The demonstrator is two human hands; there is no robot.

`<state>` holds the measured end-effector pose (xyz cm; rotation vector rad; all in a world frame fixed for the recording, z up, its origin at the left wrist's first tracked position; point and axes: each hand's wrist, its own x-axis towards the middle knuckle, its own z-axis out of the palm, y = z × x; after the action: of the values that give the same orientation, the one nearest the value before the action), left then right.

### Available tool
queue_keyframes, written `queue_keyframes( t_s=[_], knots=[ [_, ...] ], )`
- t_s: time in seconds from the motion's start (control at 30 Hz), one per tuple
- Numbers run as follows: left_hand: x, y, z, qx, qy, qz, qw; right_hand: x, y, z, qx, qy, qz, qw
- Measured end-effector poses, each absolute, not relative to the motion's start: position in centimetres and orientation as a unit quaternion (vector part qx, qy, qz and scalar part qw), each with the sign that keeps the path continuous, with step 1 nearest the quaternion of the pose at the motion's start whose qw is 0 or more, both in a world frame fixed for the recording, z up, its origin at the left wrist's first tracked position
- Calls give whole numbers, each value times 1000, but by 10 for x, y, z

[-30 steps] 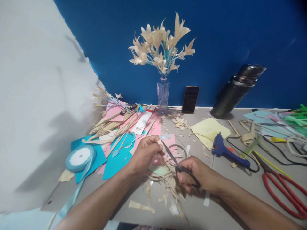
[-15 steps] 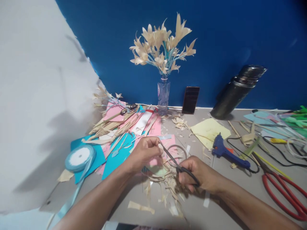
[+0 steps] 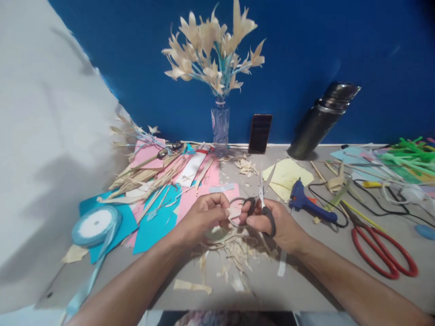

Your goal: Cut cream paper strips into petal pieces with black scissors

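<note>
My right hand [image 3: 272,224] grips a pair of small black-handled scissors [image 3: 262,199], their blades apart and pointing up and away from me. My left hand [image 3: 204,215] is closed in a pinch on a small pale strip of dried leaf [image 3: 232,212], close against the right hand's fingers. Both hands hover over a heap of pale leaf trimmings [image 3: 234,249] on the grey table [image 3: 306,285]. A ring of clear tape [image 3: 242,213] lies partly hidden behind the fingers.
A glass vase of pale leaf flowers [image 3: 217,68] stands at the blue back wall, with a phone [image 3: 260,133] and a dark flask [image 3: 319,122] beside it. A blue glue gun [image 3: 307,201], red scissors [image 3: 380,246], a ribbon spool [image 3: 95,224] and coloured paper sheets [image 3: 159,217] surround the hands.
The right hand has turned the scissors from slanting left towards the left hand to pointing upward with blades apart, and has moved up beside the left hand. The view has shifted right.
</note>
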<state>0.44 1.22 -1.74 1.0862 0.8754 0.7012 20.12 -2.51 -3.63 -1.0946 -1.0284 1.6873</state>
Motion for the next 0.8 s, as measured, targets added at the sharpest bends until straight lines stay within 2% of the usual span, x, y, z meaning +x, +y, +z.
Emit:
queue_keyframes(
  t_s=[0.2,0.4,0.57,0.8],
  knots=[
    [18,1,-23,493,396,268,727,198,-28,-33,-451,-456,629,439],
    [19,2,-28,401,347,303,792,195,-27,-32,-505,-423,566,496],
    [19,5,-31,368,352,316,800,192,-25,-29,-479,-380,589,529],
    [21,6,-29,329,344,344,809,188,-28,-35,-452,-353,635,517]
  ],
)
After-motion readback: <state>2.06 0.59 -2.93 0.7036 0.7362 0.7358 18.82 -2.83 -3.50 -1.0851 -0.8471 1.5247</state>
